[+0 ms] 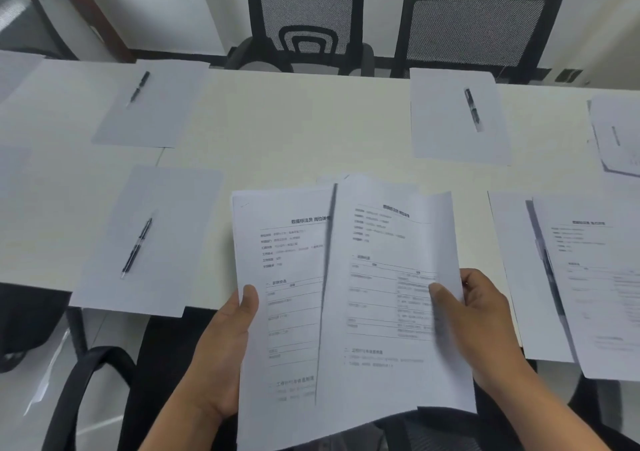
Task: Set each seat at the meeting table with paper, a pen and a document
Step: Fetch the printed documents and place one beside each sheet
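Over the table's near edge, the left hand is gripping the documents while the right hand is pinching off the top copy, probably for the near-left seat's paper.

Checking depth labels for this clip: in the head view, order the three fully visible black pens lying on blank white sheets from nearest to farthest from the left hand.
From the left hand:
1. Black pen on the near-left white sheet, just left of the hand.
2. Black pen on the far-left white sheet, across the table.
3. Black pen on the far-right white sheet, by the right mesh chair.

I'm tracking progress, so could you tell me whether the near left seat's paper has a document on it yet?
Not yet: the near left sheet carries only a pen.
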`<state>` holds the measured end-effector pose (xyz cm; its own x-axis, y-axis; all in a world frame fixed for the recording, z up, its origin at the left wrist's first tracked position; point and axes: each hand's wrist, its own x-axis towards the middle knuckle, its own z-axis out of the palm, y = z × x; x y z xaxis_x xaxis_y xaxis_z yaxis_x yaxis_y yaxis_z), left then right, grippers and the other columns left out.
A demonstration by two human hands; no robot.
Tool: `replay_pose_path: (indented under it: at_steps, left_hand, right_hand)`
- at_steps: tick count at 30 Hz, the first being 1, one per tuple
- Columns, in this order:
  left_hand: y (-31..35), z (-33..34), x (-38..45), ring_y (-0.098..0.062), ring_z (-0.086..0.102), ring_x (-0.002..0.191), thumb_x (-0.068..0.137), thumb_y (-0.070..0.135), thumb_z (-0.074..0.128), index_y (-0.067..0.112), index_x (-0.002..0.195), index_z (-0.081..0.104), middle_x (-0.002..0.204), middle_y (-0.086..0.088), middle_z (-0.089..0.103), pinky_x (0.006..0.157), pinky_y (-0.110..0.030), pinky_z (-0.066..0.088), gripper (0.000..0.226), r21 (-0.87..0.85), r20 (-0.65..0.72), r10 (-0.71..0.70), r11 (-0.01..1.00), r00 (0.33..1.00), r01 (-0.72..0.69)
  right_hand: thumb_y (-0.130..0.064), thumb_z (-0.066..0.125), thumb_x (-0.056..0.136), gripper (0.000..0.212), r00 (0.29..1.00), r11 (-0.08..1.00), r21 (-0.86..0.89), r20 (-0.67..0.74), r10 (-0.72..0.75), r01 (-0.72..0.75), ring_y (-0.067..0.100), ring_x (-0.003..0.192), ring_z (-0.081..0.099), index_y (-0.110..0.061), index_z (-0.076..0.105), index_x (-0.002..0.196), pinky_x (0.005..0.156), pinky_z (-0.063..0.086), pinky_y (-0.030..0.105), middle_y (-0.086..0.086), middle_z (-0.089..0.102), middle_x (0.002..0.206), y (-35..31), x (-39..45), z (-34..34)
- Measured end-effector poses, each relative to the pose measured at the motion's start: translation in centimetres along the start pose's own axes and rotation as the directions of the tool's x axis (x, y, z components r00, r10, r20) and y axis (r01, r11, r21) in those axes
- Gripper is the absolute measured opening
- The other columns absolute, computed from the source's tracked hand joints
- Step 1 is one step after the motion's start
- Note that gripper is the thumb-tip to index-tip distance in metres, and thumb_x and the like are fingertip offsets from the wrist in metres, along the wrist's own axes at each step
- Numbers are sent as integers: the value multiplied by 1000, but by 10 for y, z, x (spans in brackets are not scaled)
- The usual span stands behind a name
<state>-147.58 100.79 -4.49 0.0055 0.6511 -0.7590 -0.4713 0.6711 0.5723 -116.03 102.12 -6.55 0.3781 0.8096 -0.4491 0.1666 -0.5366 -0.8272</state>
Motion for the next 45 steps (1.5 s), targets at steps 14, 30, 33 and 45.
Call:
replay_pose_path:
  at_steps: [14, 30, 33, 45]
  left_hand:
    - [4, -2, -17, -28, 81, 108, 109, 49, 47, 28, 135, 72, 125, -3, 82, 87, -45, 61, 42, 170, -82, 71, 984, 994, -56]
    - [-6, 11, -19, -32, 82, 105, 105, 47, 51, 25, 135, 73, 124, -7, 82, 76, -45, 66, 42, 128, -90, 18, 992, 996, -6]
    - [-7, 15, -19, -28, 84, 95, 108, 43, 51, 23, 128, 74, 115, -6, 84, 68, -41, 67, 37, 122, -83, 20, 993, 996, -10]
    - [-7, 24, -16, -37, 81, 107, 110, 41, 49, 19, 133, 73, 124, -12, 81, 88, -51, 61, 40, 70, -55, -25, 997, 998, 29]
  right_hand:
    - [-20, 68, 105, 8, 994, 994, -102, -106, 22, -33, 24, 96, 72, -16, 64, 111, 75, 55, 38, -1, 74, 108, 21, 35, -20]
    - [-22, 61, 107, 13, 985, 916, -384, -74, -158, 118, 12, 83, 59, -11, 55, 111, 62, 42, 29, -3, 62, 98, 7, 75, -20]
    - [-22, 61, 107, 13, 983, 894, -433, -77, -166, 117, 10, 80, 57, -11, 55, 111, 60, 39, 28, -4, 61, 94, 8, 79, -22]
    - [-30, 75, 94, 35, 961, 756, -652, -169, -217, 56, 41, 106, 59, -5, 63, 116, 85, 52, 48, 18, 66, 113, 20, 95, -17]
